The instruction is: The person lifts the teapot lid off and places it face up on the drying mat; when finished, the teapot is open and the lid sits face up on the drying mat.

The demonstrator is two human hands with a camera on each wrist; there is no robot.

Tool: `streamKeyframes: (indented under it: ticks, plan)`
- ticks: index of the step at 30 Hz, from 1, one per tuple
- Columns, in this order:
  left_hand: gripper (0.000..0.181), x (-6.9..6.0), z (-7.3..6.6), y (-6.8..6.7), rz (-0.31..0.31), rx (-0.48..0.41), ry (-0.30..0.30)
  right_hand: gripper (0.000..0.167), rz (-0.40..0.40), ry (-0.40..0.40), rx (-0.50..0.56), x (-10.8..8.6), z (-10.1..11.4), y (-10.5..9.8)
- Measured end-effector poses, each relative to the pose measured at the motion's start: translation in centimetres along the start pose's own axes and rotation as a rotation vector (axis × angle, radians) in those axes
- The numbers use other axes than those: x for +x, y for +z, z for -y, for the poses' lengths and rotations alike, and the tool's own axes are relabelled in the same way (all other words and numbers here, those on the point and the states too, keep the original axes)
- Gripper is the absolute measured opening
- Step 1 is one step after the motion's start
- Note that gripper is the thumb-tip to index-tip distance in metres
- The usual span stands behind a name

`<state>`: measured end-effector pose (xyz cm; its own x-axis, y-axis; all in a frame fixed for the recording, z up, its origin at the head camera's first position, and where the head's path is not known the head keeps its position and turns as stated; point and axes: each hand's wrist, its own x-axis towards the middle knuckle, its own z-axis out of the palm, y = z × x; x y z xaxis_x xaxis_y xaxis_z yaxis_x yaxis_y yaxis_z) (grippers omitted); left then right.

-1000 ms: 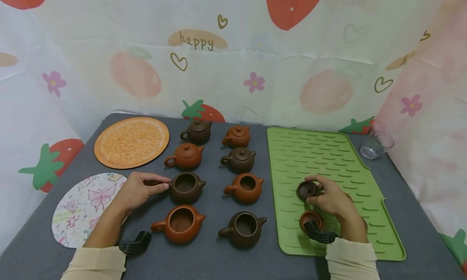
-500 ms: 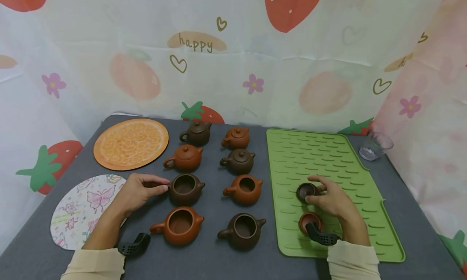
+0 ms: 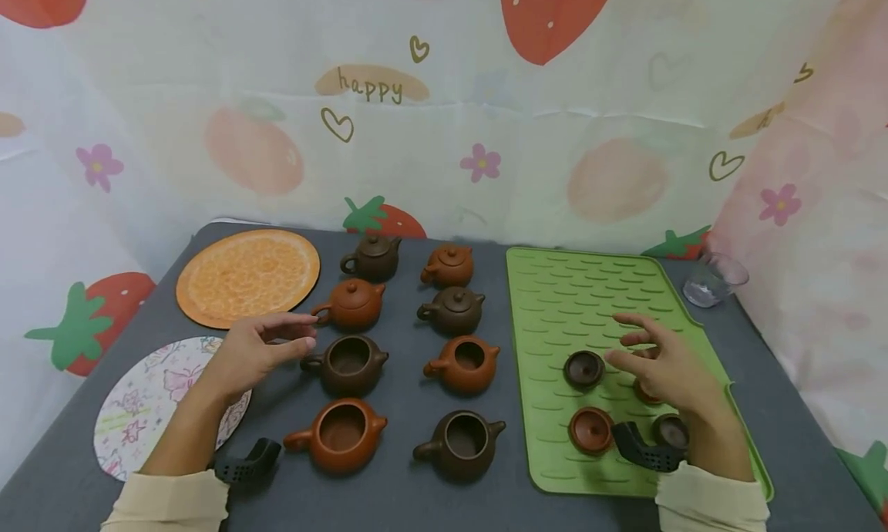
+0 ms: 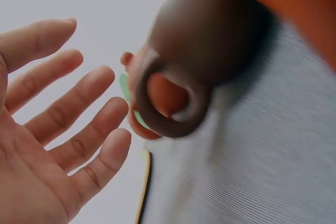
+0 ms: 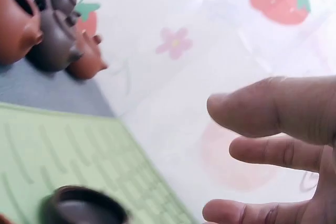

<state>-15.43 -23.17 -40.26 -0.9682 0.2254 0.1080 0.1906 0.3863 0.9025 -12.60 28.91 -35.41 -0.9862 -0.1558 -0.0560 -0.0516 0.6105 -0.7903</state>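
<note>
In the head view my left hand point(image 3: 260, 355) hovers just left of a lidless dark brown teapot point(image 3: 350, 382), apart from its handle. The left wrist view shows spread fingers point(image 4: 94, 135) beside that ring-shaped handle point(image 4: 197, 116). Over the green mat point(image 3: 555, 316), my right hand point(image 3: 673, 370) holds nothing, its thumb and fingers parted. Left of it a dark teapot lid point(image 3: 584, 369) lies upside down on the mat, also visible in the right wrist view as a dark round rim point(image 5: 86, 205). A reddish lid point(image 3: 591, 432) and another dark lid point(image 3: 670, 430) lie nearer; a further reddish one is partly hidden.
Lidless teapots, reddish point(image 3: 341, 437), dark point(image 3: 463, 446) and reddish point(image 3: 463, 365), stand in two columns. Behind them are several lidded teapots point(image 3: 355, 304). Round mats, orange point(image 3: 248, 277) and butterfly-patterned point(image 3: 139, 409), lie left. A clear glass cup point(image 3: 714, 280) stands at back right.
My right hand has let go of the dark lid and drawn away to the right. The left hand has come off the dark teapot's handle, moving slightly up and left.
</note>
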Motion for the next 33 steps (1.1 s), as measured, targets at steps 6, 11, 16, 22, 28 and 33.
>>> streamKeyframes:
  ticks: [6, 11, 16, 22, 28, 33]
  plan:
    - [0.04, 1.1, -2.4, -0.4, -0.001, 0.02, 0.064, 0.064, -0.002, -0.039, -0.024, -0.5, 2.8, -2.0]
    - [0.038, 1.9, -4.5, -0.2, 0.001, 0.074, 0.084, 0.06, 0.001, -0.098, -0.073, -0.4, 4.7, -3.3]
    - [0.036, 3.0, -5.9, 0.3, 0.025, 0.066, 0.126, 0.055, -0.008, -0.162, -0.126, 0.0, 6.3, -4.0]
    - [0.037, 4.5, -7.2, 1.3, 0.06, 0.07, 0.174, 0.053, -0.026, -0.204, -0.171, 0.7, 8.3, -4.3]
    - [0.039, 6.0, -8.3, 2.2, 0.061, 0.052, 0.183, 0.053, -0.012, -0.252, -0.136, 1.6, 10.0, -4.2]
    - [0.038, 7.1, -9.0, 2.9, 0.045, 0.022, 0.204, 0.05, -0.028, -0.262, -0.069, 2.6, 10.9, -3.6]
